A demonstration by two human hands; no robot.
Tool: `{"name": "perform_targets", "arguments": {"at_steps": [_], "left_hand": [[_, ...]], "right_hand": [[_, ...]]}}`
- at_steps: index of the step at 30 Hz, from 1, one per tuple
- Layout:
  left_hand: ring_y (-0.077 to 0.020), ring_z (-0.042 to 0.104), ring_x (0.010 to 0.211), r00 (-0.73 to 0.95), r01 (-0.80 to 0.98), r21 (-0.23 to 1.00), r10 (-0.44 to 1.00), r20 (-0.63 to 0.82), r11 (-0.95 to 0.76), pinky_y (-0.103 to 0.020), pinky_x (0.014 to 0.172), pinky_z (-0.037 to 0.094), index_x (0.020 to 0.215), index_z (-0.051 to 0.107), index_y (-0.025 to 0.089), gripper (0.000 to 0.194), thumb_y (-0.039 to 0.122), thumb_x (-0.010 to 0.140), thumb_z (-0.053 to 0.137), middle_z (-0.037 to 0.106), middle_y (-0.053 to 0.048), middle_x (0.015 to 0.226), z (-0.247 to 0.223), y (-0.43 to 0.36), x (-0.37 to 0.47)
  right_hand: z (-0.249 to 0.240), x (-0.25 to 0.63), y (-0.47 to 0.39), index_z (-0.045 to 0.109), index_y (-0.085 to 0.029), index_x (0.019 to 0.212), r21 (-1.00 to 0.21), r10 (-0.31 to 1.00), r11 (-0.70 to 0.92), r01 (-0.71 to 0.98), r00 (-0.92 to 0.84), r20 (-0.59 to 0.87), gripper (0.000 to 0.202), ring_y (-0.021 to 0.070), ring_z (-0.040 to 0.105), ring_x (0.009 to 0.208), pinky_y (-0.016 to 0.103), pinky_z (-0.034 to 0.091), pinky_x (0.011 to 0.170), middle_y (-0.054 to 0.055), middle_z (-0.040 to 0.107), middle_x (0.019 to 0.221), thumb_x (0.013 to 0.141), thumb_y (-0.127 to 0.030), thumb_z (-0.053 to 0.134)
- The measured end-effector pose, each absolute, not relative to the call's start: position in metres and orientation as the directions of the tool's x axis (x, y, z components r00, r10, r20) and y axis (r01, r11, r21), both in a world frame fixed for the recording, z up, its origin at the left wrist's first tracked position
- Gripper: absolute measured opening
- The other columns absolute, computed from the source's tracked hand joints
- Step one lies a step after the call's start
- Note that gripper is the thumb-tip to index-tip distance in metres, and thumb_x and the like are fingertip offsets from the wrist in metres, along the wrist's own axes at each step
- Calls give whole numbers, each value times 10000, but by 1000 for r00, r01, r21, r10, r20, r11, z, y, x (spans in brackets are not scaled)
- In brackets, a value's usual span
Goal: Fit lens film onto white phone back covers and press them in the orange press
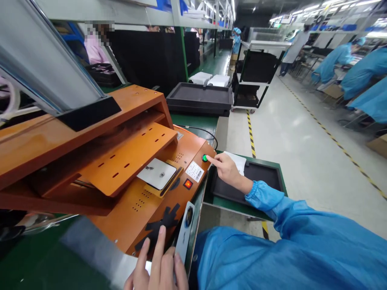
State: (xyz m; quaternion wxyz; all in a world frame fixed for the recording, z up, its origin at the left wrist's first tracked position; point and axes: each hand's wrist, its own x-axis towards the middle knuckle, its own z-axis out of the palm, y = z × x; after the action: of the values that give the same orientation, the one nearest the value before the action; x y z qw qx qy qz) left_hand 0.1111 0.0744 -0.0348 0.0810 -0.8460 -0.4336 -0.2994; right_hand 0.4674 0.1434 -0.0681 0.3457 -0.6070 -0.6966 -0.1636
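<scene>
Nearest to me is my left hand (160,266), its fingers stretched toward the black tape (165,219) on the front of the orange machine (121,235); a narrow pale panel (184,237) with a dark round window is close beside these fingers, and I cannot tell whether they pinch it or only touch it. To the left of this hand, a translucent sheet (90,243) shows blurred above the green tabletop (21,257). My right hand (227,170), half open and gripping nothing that I can see, has its index finger extended to the green button (204,158); the fingertip seems to touch it, but how deep it is pressed I cannot tell. A white panel (159,174) lies on the yellowish fixture (173,183) of the machine, and the orange plate (130,155) above hides a part of it. For pressing well, I judge that one straight finger is enough, pushed squarely at the middle of the button, without sliding toward the red lit switch (188,184). It would be good to check that the white panel sits flat and square, since a crooked seat could damage it under the plate. My left fingers should be kept well apart from the gap below this plate.
</scene>
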Motion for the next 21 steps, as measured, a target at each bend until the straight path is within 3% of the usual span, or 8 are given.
{"name": "perform_targets", "arguments": {"at_steps": [3, 5, 8, 11, 13, 16, 19, 21], "left_hand": [[-401, 520, 1345, 475, 780, 71, 661, 581, -622, -436, 809, 388, 980, 623, 208, 104, 248, 890, 593, 641, -91, 1415, -36, 76, 110], [-393, 514, 1353, 472, 786, 69, 667, 576, -615, -440, 839, 386, 971, 622, 217, 91, 228, 882, 610, 644, -81, 1414, -36, 74, 108], [-349, 593, 1231, 410, 775, 159, 679, 609, -611, -442, 866, 408, 960, 623, 223, 88, 218, 873, 623, 717, -97, 1278, -36, 62, 109], [-266, 644, 997, 308, 712, 370, 738, 600, -597, -417, 866, 449, 1022, 618, 212, 130, 181, 906, 567, 724, -97, 991, -40, 41, 124], [-227, 639, 916, 275, 652, 535, 825, 493, -537, -382, 835, 472, 1058, 602, 197, 157, 157, 948, 497, 681, -90, 950, -46, 28, 142], [-223, 651, 956, 376, 577, 643, 863, 338, -503, -369, 839, 499, 1126, 606, 191, 193, 211, 992, 468, 683, -103, 1031, -57, 17, 167], [-271, 648, 1101, 493, 541, 622, 813, 310, -566, -421, 927, 499, 1341, 558, 188, 383, 343, 992, 531, 691, -132, 1184, -69, 14, 172], [-266, 651, 1114, 503, 526, 625, 804, 317, -576, -420, 950, 488, 1399, 525, 193, 441, 370, 994, 536, 697, -123, 1220, -77, 15, 164]], "right_hand": [[-69, 475, 147, 548, -233, 1450, -104, 784, 217, 971, -109, 612, 555, 221, 525, 908, 391, 490, 809, 90, 589, 1013, 964, -56, 349], [-65, 474, 145, 546, -211, 1443, -149, 798, 244, 958, -111, 592, 524, 232, 535, 941, 413, 493, 837, 107, 599, 1053, 976, -80, 349], [-59, 465, 120, 555, -206, 1401, -409, 814, 330, 851, -38, 579, 420, 229, 559, 983, 415, 508, 867, 114, 602, 1097, 1004, -175, 420], [-62, 436, 70, 605, -185, 1285, -741, 916, 383, 551, -125, 381, 388, 189, 592, 860, 349, 531, 774, 82, 628, 1012, 946, -369, 647], [-69, 409, 33, 603, -172, 1273, -928, 957, 218, 302, -254, 142, 545, 184, 633, 876, 320, 549, 763, 87, 663, 1051, 860, -491, 761], [-84, 382, 4, 600, -154, 1244, -995, 966, -64, 75, -245, -81, 545, 200, 682, 968, 335, 573, 832, 111, 699, 1115, 925, -592, 655], [-101, 409, 14, 629, -136, 1157, -926, 997, -78, 370, 11, -79, 497, 198, 708, 913, 326, 583, 792, 101, 731, 1010, 1016, -590, 484], [-110, 458, 29, 630, -131, 1176, -742, 979, -154, 652, 205, -23, 427, 209, 706, 919, 331, 576, 788, 103, 737, 991, 1045, -496, 450]]}}
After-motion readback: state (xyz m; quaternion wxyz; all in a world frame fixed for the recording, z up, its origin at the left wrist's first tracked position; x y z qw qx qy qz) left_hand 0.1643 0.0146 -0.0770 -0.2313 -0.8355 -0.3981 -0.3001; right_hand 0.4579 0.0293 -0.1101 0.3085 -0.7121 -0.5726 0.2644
